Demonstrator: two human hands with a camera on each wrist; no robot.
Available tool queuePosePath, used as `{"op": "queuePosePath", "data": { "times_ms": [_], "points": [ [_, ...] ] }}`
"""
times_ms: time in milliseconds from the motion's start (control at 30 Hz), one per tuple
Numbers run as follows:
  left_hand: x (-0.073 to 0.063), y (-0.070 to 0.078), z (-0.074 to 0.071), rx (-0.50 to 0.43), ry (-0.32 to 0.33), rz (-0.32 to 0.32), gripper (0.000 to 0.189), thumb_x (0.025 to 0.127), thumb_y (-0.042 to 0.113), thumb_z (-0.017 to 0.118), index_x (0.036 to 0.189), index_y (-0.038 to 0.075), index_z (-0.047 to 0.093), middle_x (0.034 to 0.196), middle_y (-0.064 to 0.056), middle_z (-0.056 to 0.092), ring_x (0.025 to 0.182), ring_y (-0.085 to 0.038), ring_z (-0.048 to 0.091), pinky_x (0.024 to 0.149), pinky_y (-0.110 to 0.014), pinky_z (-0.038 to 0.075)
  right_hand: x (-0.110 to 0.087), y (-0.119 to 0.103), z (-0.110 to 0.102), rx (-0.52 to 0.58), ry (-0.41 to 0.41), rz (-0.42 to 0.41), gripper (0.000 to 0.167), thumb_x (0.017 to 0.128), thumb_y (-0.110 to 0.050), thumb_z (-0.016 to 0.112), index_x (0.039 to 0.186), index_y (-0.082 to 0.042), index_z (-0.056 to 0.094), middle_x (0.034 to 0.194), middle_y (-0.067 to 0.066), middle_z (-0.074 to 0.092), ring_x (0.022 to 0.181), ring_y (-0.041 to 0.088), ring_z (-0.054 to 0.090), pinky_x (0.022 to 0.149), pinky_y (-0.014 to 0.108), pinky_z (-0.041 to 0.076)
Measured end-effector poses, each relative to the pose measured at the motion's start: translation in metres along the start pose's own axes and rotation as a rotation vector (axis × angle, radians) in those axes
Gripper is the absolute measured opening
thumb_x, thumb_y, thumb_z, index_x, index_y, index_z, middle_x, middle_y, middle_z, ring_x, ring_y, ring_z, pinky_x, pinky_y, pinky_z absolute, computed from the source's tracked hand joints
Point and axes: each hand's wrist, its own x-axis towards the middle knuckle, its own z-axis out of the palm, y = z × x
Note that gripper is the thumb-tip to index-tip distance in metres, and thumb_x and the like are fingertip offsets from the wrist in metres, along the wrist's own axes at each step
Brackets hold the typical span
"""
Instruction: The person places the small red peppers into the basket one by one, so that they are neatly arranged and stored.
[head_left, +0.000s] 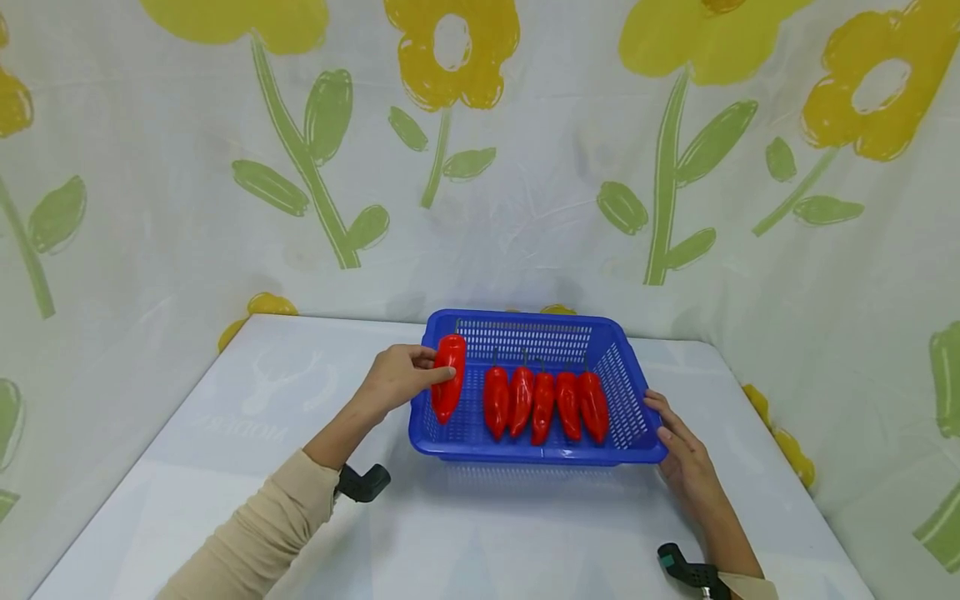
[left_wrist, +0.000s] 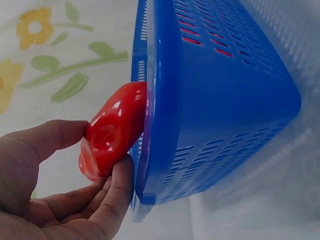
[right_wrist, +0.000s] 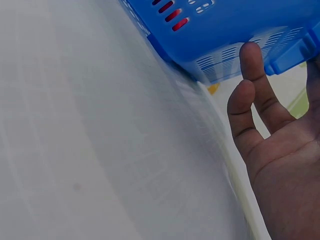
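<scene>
My left hand (head_left: pixel 393 379) pinches a red pepper (head_left: pixel 450 379) between thumb and fingers, over the left side of a blue plastic basket (head_left: pixel 525 455). In the left wrist view this red pepper (left_wrist: pixel 112 127) is tilted, its far end hidden behind the basket's rim (left_wrist: pixel 162 100). Several more red peppers (head_left: pixel 543 408) lie side by side in the basket, stems toward the back. My right hand (head_left: pixel 690 467) touches the basket's right edge, its fingers loosely extended. The right wrist view shows this hand (right_wrist: pixel 285 155) with fingers against or close to the slotted basket wall (right_wrist: pixel 230 55).
The basket stands toward the back of a white table (head_left: pixel 480 533). Behind the table hangs a pale cloth (head_left: pixel 525 167) printed with yellow flowers and green leaves. Black camera mounts sit on the left wrist (head_left: pixel 363 483) and the right wrist (head_left: pixel 686 567).
</scene>
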Motion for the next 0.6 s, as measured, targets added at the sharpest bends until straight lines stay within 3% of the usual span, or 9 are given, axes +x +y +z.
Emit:
{"op": "queuePosePath", "data": {
  "times_ms": [600],
  "points": [
    [0.0075,0.0085,0.0099,0.076,-0.017,0.008,0.053,0.088,0.029,0.076,0.127,-0.003,0.063,0.112,-0.016,0.069,0.101,-0.030,0.066,0.084,-0.040,0.059,0.0009,0.0003,0.0003,-0.005,0.000,-0.002,0.049,0.110,-0.019,0.035,0.157,-0.008,0.030,0.165,-0.004,0.015,0.139,0.003,0.032,0.101,0.020,0.044]
  ]
}}
